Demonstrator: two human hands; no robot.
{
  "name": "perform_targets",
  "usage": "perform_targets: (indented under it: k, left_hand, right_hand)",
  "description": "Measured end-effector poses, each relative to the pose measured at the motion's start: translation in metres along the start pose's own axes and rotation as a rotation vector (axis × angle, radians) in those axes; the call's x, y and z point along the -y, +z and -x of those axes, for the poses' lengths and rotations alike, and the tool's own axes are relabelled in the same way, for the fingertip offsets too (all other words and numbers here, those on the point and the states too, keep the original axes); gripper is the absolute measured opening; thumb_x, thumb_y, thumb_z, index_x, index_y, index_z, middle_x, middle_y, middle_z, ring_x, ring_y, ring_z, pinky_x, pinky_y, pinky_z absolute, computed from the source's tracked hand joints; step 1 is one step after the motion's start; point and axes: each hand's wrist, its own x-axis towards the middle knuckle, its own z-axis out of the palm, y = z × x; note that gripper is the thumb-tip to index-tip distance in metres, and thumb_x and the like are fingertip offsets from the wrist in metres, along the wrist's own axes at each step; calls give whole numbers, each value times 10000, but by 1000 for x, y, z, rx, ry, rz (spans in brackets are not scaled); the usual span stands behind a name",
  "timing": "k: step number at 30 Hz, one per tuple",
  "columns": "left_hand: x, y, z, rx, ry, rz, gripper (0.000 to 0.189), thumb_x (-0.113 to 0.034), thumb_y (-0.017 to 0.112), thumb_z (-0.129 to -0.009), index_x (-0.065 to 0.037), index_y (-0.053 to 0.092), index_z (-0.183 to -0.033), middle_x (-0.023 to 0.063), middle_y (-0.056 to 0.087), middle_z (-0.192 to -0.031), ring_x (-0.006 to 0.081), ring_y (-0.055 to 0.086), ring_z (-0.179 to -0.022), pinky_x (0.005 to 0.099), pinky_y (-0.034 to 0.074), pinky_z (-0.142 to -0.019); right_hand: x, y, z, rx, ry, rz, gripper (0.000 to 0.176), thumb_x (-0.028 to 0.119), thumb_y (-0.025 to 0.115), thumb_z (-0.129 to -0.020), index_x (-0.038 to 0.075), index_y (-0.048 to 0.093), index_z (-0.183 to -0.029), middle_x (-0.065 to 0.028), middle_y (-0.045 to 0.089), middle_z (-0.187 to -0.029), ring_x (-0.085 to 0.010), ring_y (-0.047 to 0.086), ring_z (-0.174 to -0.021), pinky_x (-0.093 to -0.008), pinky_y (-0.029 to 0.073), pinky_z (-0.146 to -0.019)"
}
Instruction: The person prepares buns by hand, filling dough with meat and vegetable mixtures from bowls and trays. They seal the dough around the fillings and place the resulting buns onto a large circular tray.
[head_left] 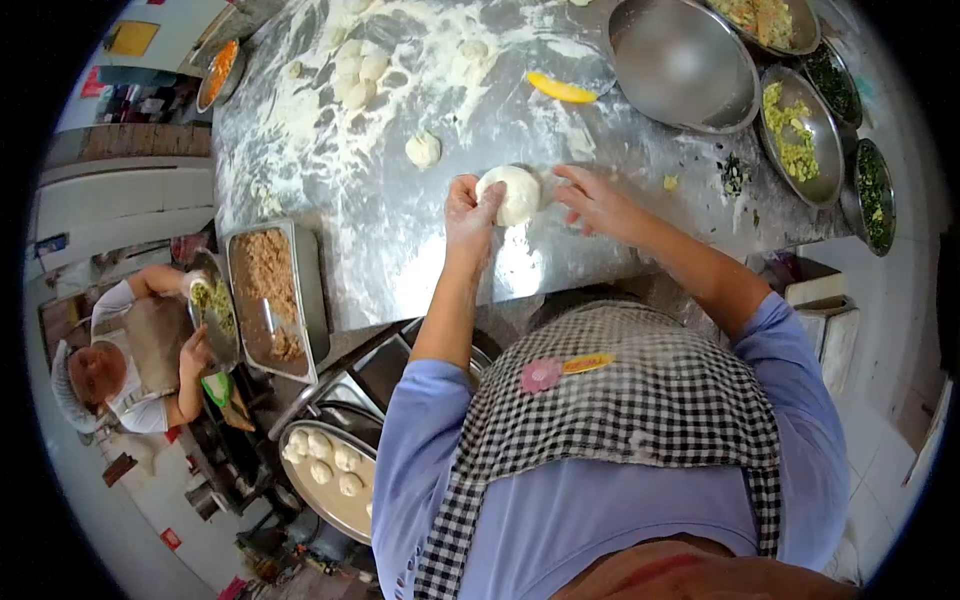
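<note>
A round, flat piece of white dough (520, 196) is held above the metal table by my left hand (471, 212), its thumb lying over the dough's left edge. Just to the right, apart from the dough, is my right hand (597, 203), with its fingers spread and nothing in them. A small dough ball (423, 150) lies on the floured surface beyond my left hand. Farther back, several more dough balls (360, 75) sit in a cluster. A scraper with a yellow handle (561, 89) rests beyond the dough.
Metal bowls, including a large one (684, 65) and one with yellow-green filling (790, 130), stand at the right. A tray of brown filling (265, 290) is at the left edge, above a tray of buns (330, 480). A co-worker (140, 350) holds a bowl at far left.
</note>
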Motion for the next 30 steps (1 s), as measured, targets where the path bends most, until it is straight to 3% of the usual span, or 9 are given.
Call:
perform_targets:
  k: [3, 5, 7, 9, 12, 19, 23, 25, 30]
  left_hand:
    - [-56, 28, 20, 70, -123, 589, 362, -316, 483, -904, -12, 427, -1093, 105, 587, -956, 203, 605, -843, 304, 535, -702]
    - [-43, 20, 22, 102, -221, 647, 374, -277, 498, -892, 9, 467, -1130, 135, 590, -1025, 236, 598, -924, 327, 533, -785]
    - [-3, 27, 15, 134, 413, -429, 346, -51, 610, -792, -33, 503, -1121, 113, 619, -949, 186, 619, -796, 294, 522, -681]
    - [-6, 48, 19, 128, -36, 34, 246, -85, 578, -821, -18, 539, -1055, 107, 600, -911, 177, 578, -736, 313, 478, -613]
    - [-12, 54, 12, 197, 28, 103, 268, -51, 593, -804, -3, 532, -1061, 98, 612, -890, 163, 580, -743, 283, 483, -638]
    - [-2, 61, 21, 78, 243, 21, 361, -74, 569, -830, 4, 467, -1168, 117, 598, -991, 187, 592, -848, 280, 490, -754]
    - [-24, 103, 57, -83, 334, -147, 315, -105, 604, -814, -14, 511, -1101, 107, 610, -978, 184, 594, -876, 285, 489, -789]
    - [-8, 117, 68, -199, 233, -153, 305, -102, 605, -816, -17, 518, -1096, 103, 614, -981, 180, 597, -882, 278, 498, -772]
    - [16, 152, 84, -224, 226, 323, 294, -77, 597, -830, -12, 517, -1106, 99, 620, -979, 154, 605, -875, 263, 505, -739]
  right_hand:
    - [57, 7, 0, 177, -65, -111, 324, 293, 531, -866, -2, 546, -998, -53, 593, -739, -141, 561, -594, -301, 475, -540]
    - [57, 21, -2, -122, -538, 144, 311, 304, 539, -863, -5, 562, -887, -101, 593, -705, -205, 582, -592, -354, 452, -575]
    - [71, 4, 3, 50, -355, 452, 296, 297, 506, -882, 7, 567, -888, -145, 603, -746, -267, 603, -669, -384, 454, -603]
    - [78, -29, 5, -97, -271, 620, 289, 312, 493, -883, 35, 569, -914, -155, 599, -790, -277, 592, -722, -371, 452, -658]
    - [64, -110, -8, -398, -455, 577, 300, 323, 481, -875, 42, 573, -928, -162, 607, -819, -292, 593, -757, -383, 452, -690]
    - [53, -339, -59, -936, -187, 1236, 358, 347, 445, -866, 74, 535, -1078, -183, 596, -1012, -327, 584, -914, -440, 456, -775]
    - [68, -383, -98, -758, 148, 1316, 572, 526, 442, -840, 38, 530, -1126, -203, 570, -1080, -343, 550, -1008, -446, 440, -838]
    - [51, -400, -106, -732, -13, 1497, 482, 444, 450, -848, 27, 572, -1057, -191, 586, -1065, -354, 555, -998, -455, 441, -841]
    - [65, -452, -110, -575, 196, 1570, 353, 297, 532, -823, -5, 588, -998, -190, 602, -1025, -316, 583, -955, -420, 453, -840]
